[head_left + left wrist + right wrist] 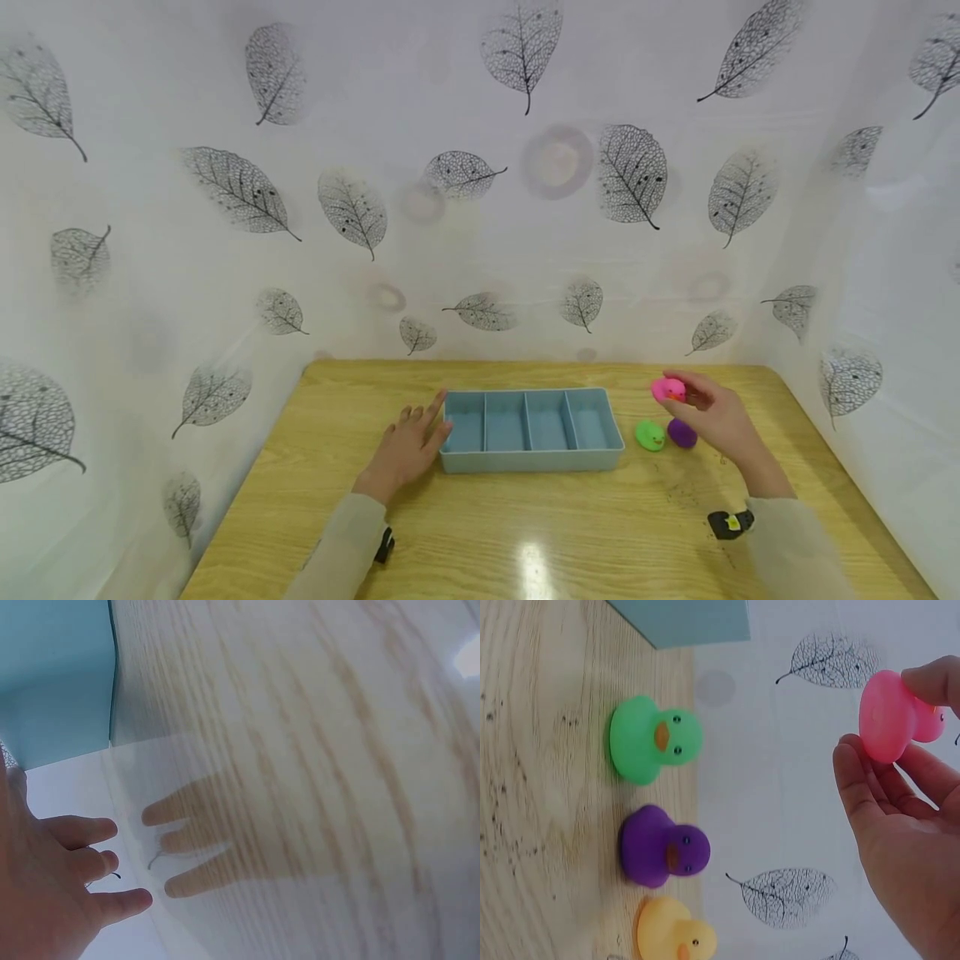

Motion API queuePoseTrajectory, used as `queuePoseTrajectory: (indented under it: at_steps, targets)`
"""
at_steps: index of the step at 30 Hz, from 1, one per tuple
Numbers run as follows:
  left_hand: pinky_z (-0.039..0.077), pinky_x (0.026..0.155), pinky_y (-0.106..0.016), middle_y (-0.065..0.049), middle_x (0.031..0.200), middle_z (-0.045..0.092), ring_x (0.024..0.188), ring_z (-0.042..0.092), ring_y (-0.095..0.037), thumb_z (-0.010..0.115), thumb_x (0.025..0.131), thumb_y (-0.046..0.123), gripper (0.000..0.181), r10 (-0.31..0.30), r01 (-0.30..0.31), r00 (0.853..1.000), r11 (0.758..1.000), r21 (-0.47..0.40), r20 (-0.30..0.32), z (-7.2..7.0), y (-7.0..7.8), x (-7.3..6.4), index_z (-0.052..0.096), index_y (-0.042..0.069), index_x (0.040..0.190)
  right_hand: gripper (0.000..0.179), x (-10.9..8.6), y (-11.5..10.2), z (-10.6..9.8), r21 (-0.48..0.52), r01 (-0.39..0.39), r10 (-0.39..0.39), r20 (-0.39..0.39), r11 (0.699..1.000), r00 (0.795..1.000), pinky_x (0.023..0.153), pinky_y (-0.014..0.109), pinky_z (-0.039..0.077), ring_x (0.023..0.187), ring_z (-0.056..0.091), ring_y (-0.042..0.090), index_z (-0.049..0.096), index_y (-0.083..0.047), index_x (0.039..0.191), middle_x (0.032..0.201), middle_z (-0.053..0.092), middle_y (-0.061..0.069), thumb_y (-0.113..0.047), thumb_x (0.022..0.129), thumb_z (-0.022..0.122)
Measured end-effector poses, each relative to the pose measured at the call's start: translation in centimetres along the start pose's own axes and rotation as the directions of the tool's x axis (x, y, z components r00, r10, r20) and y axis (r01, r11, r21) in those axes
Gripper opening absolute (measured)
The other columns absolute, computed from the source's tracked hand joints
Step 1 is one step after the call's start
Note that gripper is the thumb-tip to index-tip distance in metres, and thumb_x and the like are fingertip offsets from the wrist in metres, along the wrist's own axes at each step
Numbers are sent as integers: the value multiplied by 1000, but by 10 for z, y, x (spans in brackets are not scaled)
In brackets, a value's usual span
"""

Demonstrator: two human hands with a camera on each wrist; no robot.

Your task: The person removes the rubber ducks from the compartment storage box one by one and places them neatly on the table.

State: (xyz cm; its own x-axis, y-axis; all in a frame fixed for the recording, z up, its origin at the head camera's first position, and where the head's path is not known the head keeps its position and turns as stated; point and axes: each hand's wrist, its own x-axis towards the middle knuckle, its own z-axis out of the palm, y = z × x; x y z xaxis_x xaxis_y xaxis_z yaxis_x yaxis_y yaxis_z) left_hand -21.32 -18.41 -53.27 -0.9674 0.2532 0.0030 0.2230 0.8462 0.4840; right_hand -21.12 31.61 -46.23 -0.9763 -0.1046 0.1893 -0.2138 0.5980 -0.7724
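My right hand (715, 417) pinches a pink rubber duck (887, 716) between thumb and fingers, held up above the table. Below it stand a green rubber duck (649, 740) and a purple rubber duck (660, 846), side by side. A yellow rubber duck (667, 930) shows at the lower edge of the right wrist view; in the head view the hand hides it. With fingers spread, my left hand (408, 446) rests at the left end of a blue-grey box (532, 461) with several compartments. The left wrist view shows that hand's fingers (124, 901) beside the box's corner.
The wooden table (465, 533) has its back edge against a white leaf-print curtain (480, 233), which also rises along both sides. The ducks stand just right of the box. Dark specks mark the tabletop near the right wrist.
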Motion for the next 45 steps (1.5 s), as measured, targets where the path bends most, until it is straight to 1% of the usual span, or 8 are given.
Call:
queuePoseTrajectory:
  at_steps: [3,9,14,24,29,36,41,45]
  targets:
    - [27,119,-77,-32,164,39,155,27,-56,32,112,58,66,-2,2,1000,1000,2,1,0,0,0,8,37,170,55,-2,7,-7,-11,-2,2,-16,1000,1000,81,7,52,102,51,-26,57,-1,149,143,61,21,-22,100,74]
    - [27,119,-78,-31,164,38,156,25,-56,33,112,59,66,-8,8,1000,1000,-9,4,0,0,0,9,38,170,55,-6,21,-20,-19,-10,9,-41,1000,999,79,7,54,100,53,-25,57,0,148,125,56,-21,-21,100,74]
    - [27,119,-77,-31,164,39,156,26,-56,33,112,59,66,-6,6,1000,1000,-1,2,-1,0,-1,9,37,170,53,-10,35,-28,30,-26,28,-52,999,998,77,9,55,96,58,-19,55,3,147,115,53,-37,-17,100,73]
    - [30,117,-78,-31,162,42,154,29,-57,36,112,55,67,10,-11,1000,1000,-9,-21,0,1,-2,17,28,171,53,-17,55,-42,-14,-27,25,-89,1000,996,78,5,50,96,54,-20,56,5,146,113,50,-41,-17,101,72]
    - [30,117,-78,-31,161,43,153,30,-57,36,112,54,67,15,-16,1000,1000,-12,-24,0,1,-2,18,27,171,60,-20,63,-48,-52,-80,76,-75,995,994,76,5,51,94,50,-22,52,8,149,115,45,-41,-24,102,72]
    - [32,114,-79,-31,160,45,152,32,-58,37,112,54,67,27,-27,999,999,-19,-38,0,1,-2,20,25,171,66,-22,77,-56,-89,-162,157,-66,983,985,75,4,49,92,47,-24,49,2,154,131,54,-5,-33,103,70]
    - [29,117,-78,-29,162,43,154,29,-57,36,112,56,68,8,-9,1000,1000,-30,-21,1,-1,-2,17,30,171,66,-25,87,-60,-80,-196,189,-93,977,978,73,5,50,90,48,-25,51,-1,153,114,47,-34,-36,101,72]
    - [29,118,-77,-29,163,42,155,28,-56,36,112,56,67,6,-6,1000,999,-35,-18,1,-2,-1,16,31,171,65,-27,93,-62,-94,-192,180,-125,977,976,70,6,50,86,47,-25,53,6,149,105,42,-42,-33,101,72]
